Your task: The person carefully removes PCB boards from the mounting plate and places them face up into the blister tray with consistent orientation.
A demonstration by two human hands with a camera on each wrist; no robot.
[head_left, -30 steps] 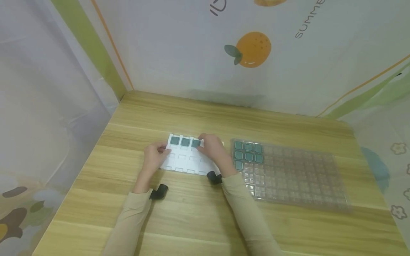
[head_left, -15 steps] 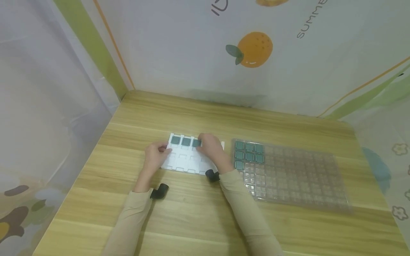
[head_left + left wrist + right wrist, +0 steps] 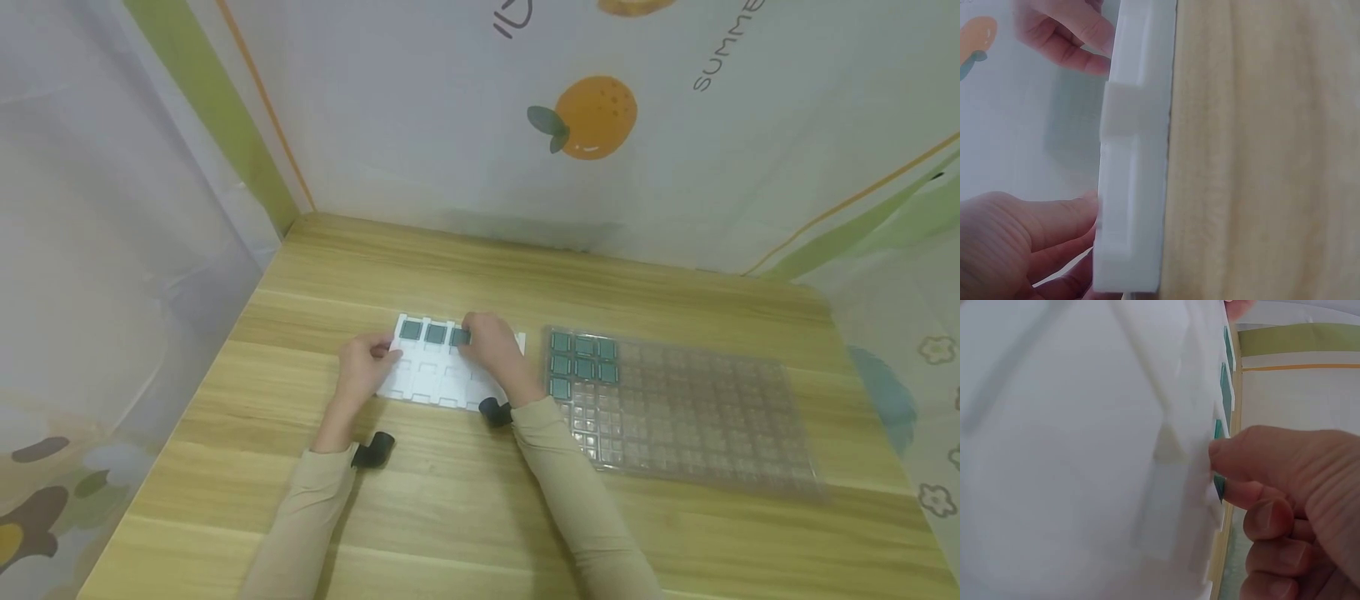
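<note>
A white tray [image 3: 429, 377] with moulded slots lies on the table. My left hand [image 3: 363, 363] grips its left edge, thumb on top, and the left wrist view shows these fingers [image 3: 1063, 222] at the tray's end. Two green square chips [image 3: 434, 334] sit in the far row's first slots. At the third slot of that row, my right hand [image 3: 495, 346] pinches another green chip [image 3: 460, 337] between thumb and forefinger. In the right wrist view this chip [image 3: 1218, 429] stands at the tray's rim, partly covered by the thumb [image 3: 1241, 456].
Right of the white tray lies a clear plastic tray [image 3: 697, 417] with many square pockets. Several green chips [image 3: 583, 367] fill its far left pockets. Black wrist mounts [image 3: 373, 450] jut inward from both sleeves. A printed curtain [image 3: 465, 150] hangs behind the wooden table [image 3: 420, 517].
The right hand has shifted very slightly left at the third slot, covering a little more of the chip there. The left hand has kept its grip on the tray.
</note>
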